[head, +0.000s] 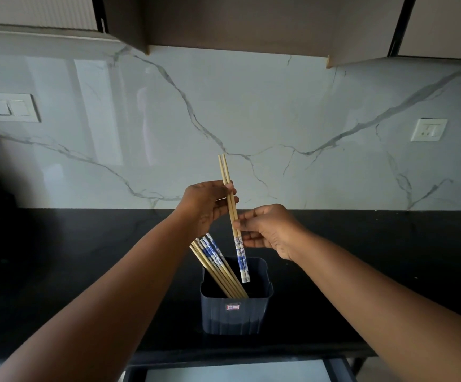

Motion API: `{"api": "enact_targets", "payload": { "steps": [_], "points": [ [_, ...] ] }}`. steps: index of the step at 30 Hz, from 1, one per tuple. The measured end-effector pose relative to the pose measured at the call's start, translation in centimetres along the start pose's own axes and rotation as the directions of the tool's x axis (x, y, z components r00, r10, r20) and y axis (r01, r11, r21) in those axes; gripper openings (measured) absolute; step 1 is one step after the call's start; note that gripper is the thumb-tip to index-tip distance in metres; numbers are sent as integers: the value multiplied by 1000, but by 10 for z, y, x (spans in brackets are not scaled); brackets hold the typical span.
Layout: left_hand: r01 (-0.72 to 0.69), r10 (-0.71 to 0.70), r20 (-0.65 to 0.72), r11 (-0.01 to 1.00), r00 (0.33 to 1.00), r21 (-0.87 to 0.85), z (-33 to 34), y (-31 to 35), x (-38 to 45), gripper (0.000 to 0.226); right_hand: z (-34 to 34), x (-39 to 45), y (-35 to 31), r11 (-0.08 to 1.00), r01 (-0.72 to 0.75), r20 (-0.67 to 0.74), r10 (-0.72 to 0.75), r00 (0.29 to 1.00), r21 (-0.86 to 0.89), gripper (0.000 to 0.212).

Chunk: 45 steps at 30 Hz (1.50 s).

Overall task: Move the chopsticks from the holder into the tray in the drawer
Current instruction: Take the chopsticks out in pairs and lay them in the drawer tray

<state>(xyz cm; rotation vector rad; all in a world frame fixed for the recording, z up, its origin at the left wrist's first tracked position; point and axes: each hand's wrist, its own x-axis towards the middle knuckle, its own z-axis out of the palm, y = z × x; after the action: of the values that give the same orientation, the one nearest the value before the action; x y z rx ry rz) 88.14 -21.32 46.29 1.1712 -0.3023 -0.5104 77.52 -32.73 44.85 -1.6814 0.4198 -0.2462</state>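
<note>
Head view, left to right: switch plate (6, 107) on marble backsplash (251, 111); left hand (207, 204) gripping pair of chopsticks (232, 213) near the plain upper ends; right hand (268, 230) pinching same pair lower, just above the blue-patterned ends over dark holder (236, 312). More chopsticks (215, 266) leaning in holder on black counter (58, 271). Wall socket (429, 130) far right.

- Glossy white marble backsplash (251, 111) with grey veins, mirroring pale window light.
- Black counter (58, 257) running the full width below it.
- Brown wall cabinets (237, 20) overhead, in shade.
- White switch panel (6, 107) on the left, white socket (428, 129) on the right.
</note>
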Motion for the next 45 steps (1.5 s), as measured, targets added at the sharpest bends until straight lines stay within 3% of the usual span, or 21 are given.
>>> {"api": "enact_targets", "payload": {
  "steps": [9, 18, 20, 22, 24, 25, 27, 28, 29, 34, 37, 40, 42, 45],
  "points": [
    [-7, 7, 3, 1000, 1000, -14, 3, 2, -4, 11, 1, -1, -1, 1000, -9, 34, 8, 999, 28, 7],
    [-28, 30, 23, 998, 999, -57, -12, -20, -17, 12, -2, -6, 21, 979, -108, 262, 60, 963, 173, 17],
    [-45, 46, 43, 999, 998, -7, -21, -27, -24, 11, 0, -8, 29, 985, -83, 264, 40, 964, 154, 17],
    [-110, 107, 24, 977, 994, 180, -35, -33, -31, 19, 2, -12, 39, 996, -48, 261, 27, 965, 76, 17],
    [-230, 264, 2, 836, 965, 498, -57, -41, -40, 37, 4, -17, 59, 995, 12, 263, 15, 965, -102, 12],
    [-300, 377, 34, 677, 926, 672, -72, -48, -44, 44, 5, -21, 75, 973, 50, 264, 12, 964, -227, 9],
    [-367, 533, 196, 237, 823, 899, -105, -66, -54, 60, 6, -30, 112, 866, 108, 294, 47, 955, -489, 6],
    [-360, 539, 258, 91, 802, 929, -119, -76, -58, 65, 7, -36, 134, 802, 120, 321, 93, 943, -585, 6],
    [-338, 515, 277, 27, 811, 941, -132, -87, -63, 68, 8, -42, 155, 744, 130, 350, 147, 925, -655, 8],
    [-121, 237, 130, -55, 963, 991, -171, -147, -63, 79, 12, -62, 245, 539, 149, 400, 386, 831, -829, 9],
    [-44, 109, 71, -229, 992, 972, -182, -170, -48, 83, 14, -70, 283, 475, 134, 378, 468, 799, -870, 14],
    [-67, 3, 72, -360, 997, 931, -184, -192, -37, 86, 18, -73, 310, 433, 131, 364, 516, 775, -892, 19],
    [-88, -74, 65, -374, 995, 923, -185, -204, -35, 86, 23, -74, 323, 445, 121, 373, 538, 756, -887, 17],
    [-77, -83, 56, -279, 995, 957, -191, -213, -33, 85, 31, -74, 338, 444, 121, 380, 561, 735, -888, 13]
  ]
}}
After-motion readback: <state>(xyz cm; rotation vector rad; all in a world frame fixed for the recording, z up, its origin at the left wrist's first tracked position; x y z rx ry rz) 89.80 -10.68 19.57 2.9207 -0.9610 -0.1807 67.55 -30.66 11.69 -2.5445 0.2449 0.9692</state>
